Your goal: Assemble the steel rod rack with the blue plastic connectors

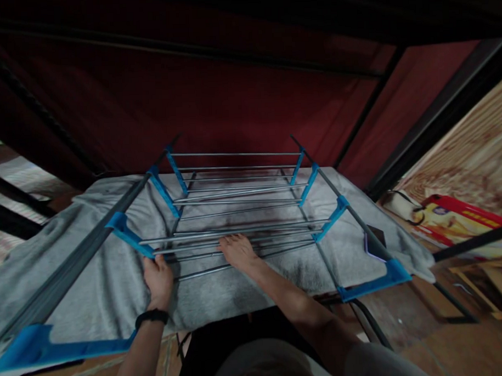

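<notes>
I am kneeling or standing over a drying rack [239, 210] with grey metal rods and blue plastic joints, and everything here I am placing by that rack. It is lying on a grey blanket [93, 270] that is spreading out under it and past both of its sides.

My left hand [158, 280] is curling around the near left part of the rack, fingers closing on a rod end just beside a blue joint [129, 236]; the grip is narrow and is holding the rack itself. A black band [152, 317] is sitting on that wrist.

My right hand [238, 251] is lying flat and open on the rods at the rack's near middle, palm down, fingers spreading forward, pressing rather than clasping anything.

Behind the rack a dark red wall [239, 100] is rising. To the right of the rack, on the floor, a red and yellow package [458, 222] is lying, well apart from the blanket's edge.
</notes>
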`<state>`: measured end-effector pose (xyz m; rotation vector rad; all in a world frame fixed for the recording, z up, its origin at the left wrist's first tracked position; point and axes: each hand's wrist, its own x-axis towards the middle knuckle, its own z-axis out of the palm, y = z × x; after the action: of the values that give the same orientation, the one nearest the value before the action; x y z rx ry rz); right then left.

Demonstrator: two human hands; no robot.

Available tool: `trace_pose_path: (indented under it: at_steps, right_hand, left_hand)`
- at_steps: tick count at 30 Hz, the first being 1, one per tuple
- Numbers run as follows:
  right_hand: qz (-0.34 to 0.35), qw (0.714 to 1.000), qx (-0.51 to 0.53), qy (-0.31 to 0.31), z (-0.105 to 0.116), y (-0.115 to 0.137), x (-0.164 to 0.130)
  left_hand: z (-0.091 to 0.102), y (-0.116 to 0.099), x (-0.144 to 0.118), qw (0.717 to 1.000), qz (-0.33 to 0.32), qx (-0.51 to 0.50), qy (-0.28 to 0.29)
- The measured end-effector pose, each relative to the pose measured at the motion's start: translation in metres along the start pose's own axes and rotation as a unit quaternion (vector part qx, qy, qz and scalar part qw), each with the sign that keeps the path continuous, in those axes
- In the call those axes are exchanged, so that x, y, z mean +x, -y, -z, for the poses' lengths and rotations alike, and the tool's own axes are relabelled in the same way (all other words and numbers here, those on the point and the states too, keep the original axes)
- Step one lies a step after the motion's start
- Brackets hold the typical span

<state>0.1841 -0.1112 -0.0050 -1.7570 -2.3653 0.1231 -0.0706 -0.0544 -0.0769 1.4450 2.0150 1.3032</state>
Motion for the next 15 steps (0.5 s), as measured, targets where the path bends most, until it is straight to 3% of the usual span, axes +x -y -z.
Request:
trace_pose_path:
  at_steps: [3,6,9,12,15]
  right_hand:
    - [0.011,0.999,0.005,-0.038,-0.003,0.005,-0.007]
    - [0.065,0.993,0.024,-0.095,-0.017,0.012,-0.025]
    - [0.091,0.991,0.055,-0.084,-0.040,0.011,-0.048]
    - [0.000,0.995,0.080,-0.058,-0.057,-0.002,-0.063]
    - [-0.064,0.992,0.109,-0.028,-0.059,-0.018,-0.062]
  left_hand:
    - [0.001,-0.001,0.000,1.000,0.000,-0.006,0.004]
    - [0.001,0.002,0.002,1.000,-0.014,-0.019,0.010]
    - [0.001,0.006,0.004,0.999,-0.031,-0.033,0.010]
    - [0.000,0.008,0.002,0.998,-0.040,-0.051,0.007]
    - [-0.001,0.007,-0.002,0.996,-0.042,-0.076,0.008]
